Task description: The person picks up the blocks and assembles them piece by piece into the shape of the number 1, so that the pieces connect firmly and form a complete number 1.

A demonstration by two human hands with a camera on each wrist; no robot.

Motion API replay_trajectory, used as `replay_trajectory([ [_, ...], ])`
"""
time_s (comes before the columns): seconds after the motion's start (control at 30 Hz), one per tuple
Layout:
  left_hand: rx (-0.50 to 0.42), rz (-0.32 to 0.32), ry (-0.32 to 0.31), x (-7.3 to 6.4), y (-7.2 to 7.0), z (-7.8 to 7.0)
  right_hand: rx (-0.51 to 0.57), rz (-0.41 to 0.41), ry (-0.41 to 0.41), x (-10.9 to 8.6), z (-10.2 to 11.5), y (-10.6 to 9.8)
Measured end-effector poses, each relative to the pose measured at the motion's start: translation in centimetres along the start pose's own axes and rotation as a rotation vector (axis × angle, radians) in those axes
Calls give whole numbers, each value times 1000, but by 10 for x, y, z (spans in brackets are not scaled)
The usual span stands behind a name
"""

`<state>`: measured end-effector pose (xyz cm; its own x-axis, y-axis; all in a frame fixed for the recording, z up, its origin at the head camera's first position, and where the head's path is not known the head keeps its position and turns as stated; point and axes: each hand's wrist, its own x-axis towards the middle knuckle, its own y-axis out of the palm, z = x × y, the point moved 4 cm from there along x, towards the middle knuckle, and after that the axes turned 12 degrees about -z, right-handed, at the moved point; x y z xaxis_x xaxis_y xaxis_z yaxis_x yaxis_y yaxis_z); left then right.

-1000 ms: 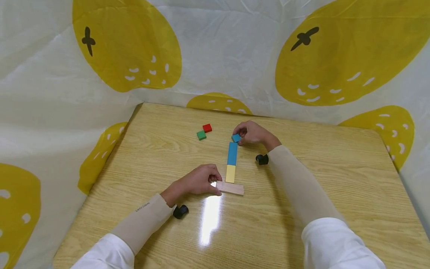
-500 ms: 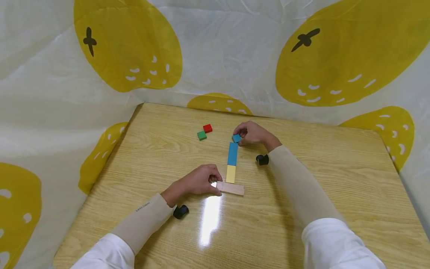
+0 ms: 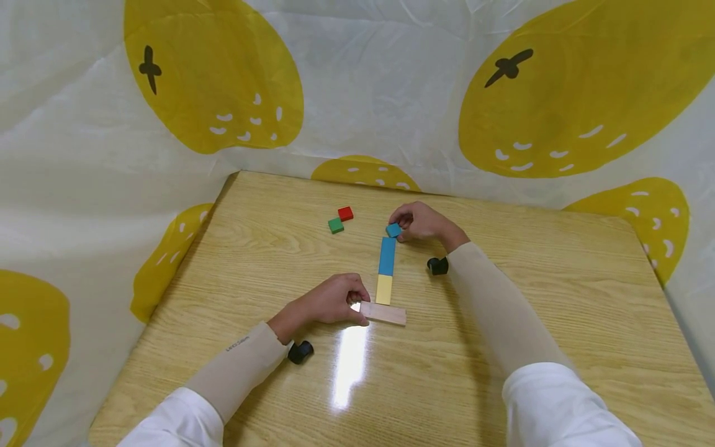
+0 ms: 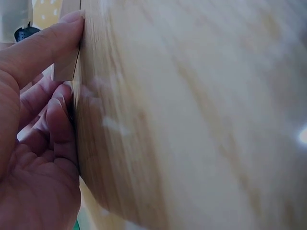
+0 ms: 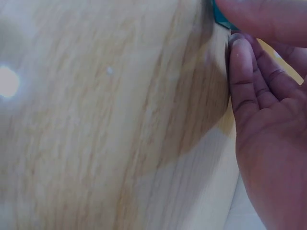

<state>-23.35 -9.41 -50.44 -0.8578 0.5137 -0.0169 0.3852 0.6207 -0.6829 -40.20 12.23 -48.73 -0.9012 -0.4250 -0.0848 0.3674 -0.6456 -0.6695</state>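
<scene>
Between thumb and fingers, my left hand (image 3: 334,299) pinches the left end of a plain wooden block (image 3: 383,313) lying crosswise on the table. The left wrist view shows the thumb on one side of that block (image 4: 64,69) and the fingers curled at its end. Up from its middle runs a yellow block (image 3: 383,290), then a longer blue block (image 3: 386,256), end to end in a row. At the far end of the row, my right hand (image 3: 421,221) pinches a small blue block (image 3: 393,230), tilted against the row. The right wrist view catches only a corner of this block (image 5: 221,18), mostly hidden by the thumb.
Left of the small blue block, a green block (image 3: 336,225) and a red block (image 3: 346,213) lie corner to corner. The wooden table (image 3: 268,248) has a bright light reflection in front of the left hand. Behind it hangs a white cloth (image 3: 380,81) with large yellow fruit prints.
</scene>
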Motion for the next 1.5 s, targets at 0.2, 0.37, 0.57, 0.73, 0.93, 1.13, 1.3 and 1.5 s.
replay_trajectory([
  [0.2,8,3,5,0,-1,0,18,-10,16,0,-2,1],
  [0.37,14,6,4,-1,0,0,30,-14,31,-2,-5,2],
  [0.57,2,-2,12,0,0,1,36,-14,41,-2,-8,3],
  [0.73,10,-5,11,-1,0,2,36,-10,44,-2,-8,3],
  [0.93,5,-15,13,-2,0,1,43,-9,39,-2,-7,2],
  [1.13,4,-39,18,-2,1,2,54,-9,35,-3,-6,3],
  [1.3,9,-46,17,-2,2,3,61,-14,33,-2,-8,3],
  [1.5,12,-43,10,-2,1,2,53,-16,21,-1,-9,2],
])
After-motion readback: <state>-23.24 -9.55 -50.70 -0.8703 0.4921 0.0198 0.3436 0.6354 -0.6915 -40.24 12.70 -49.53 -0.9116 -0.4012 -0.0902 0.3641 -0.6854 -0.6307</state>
